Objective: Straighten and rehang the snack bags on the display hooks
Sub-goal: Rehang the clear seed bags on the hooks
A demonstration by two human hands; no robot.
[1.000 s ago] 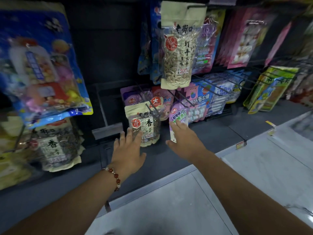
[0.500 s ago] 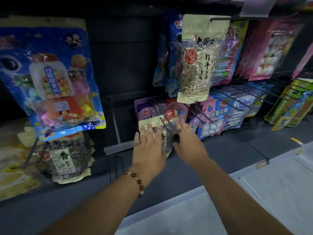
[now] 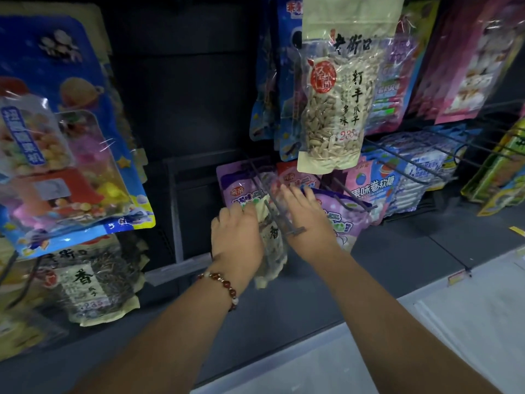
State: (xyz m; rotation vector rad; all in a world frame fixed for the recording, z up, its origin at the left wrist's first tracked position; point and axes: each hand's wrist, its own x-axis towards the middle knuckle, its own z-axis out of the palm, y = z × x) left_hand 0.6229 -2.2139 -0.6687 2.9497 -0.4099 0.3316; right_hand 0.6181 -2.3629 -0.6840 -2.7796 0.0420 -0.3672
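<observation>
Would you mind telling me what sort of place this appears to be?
Most likely a shop's snack aisle: packaged snack bags hang on wire display hooks, and a price tag sits on the shelf edge.

Head view, close, forward and down at display hooks [image 3: 279, 216].

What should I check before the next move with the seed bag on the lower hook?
1. Left hand grips the seed bag: ok.
2. Bag hanging straight: not ok, it is tilted and crumpled.
3. Hook tip free and visible: ok.
4. Bag's hole on the hook: cannot tell, hidden and blurred.
5. Right hand holding something: cannot tell, fingers reach behind the hook.
6. Purple bag beside clear of the hook: ok.
</observation>
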